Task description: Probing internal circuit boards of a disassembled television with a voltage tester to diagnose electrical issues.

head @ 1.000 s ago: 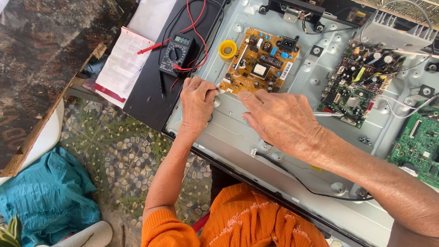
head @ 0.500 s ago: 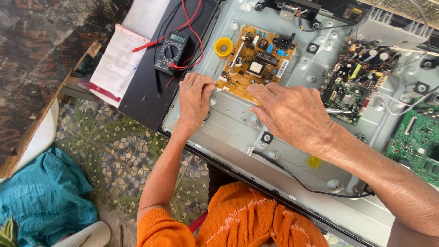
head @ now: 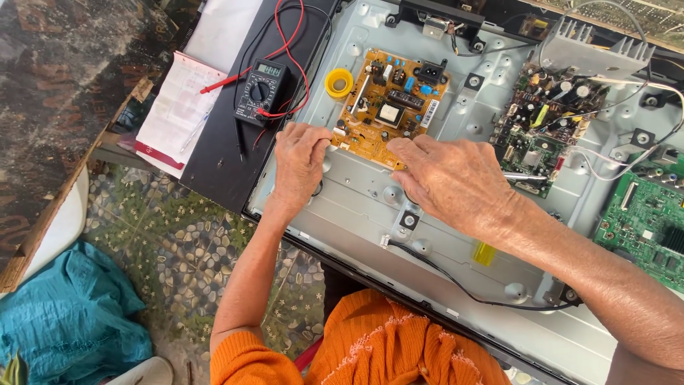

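Note:
My left hand (head: 300,159) rests on the grey metal back panel (head: 363,207) of an opened flat screen, its fingertips touching the near left corner of a tan circuit board (head: 388,103). My right hand (head: 456,182) lies palm down, fingers together, its tips on the same board's near edge. Whether either hand grips anything small is hidden under the fingers. A black multimeter (head: 261,91) with red and black leads lies just beyond my left hand. A yellow tape roll (head: 339,83) sits at the board's left.
A second board with a finned heat sink (head: 548,114) and a green board (head: 645,217) lie to the right. A black cable (head: 463,285) and a yellow screwdriver handle (head: 484,253) lie on the panel. A notepad (head: 178,107) sits left; blue cloth (head: 68,321) lies on the pebbled floor.
Both hands have slid slightly farther onto the tan board's near edge. The view has shifted a little; nothing else has moved.

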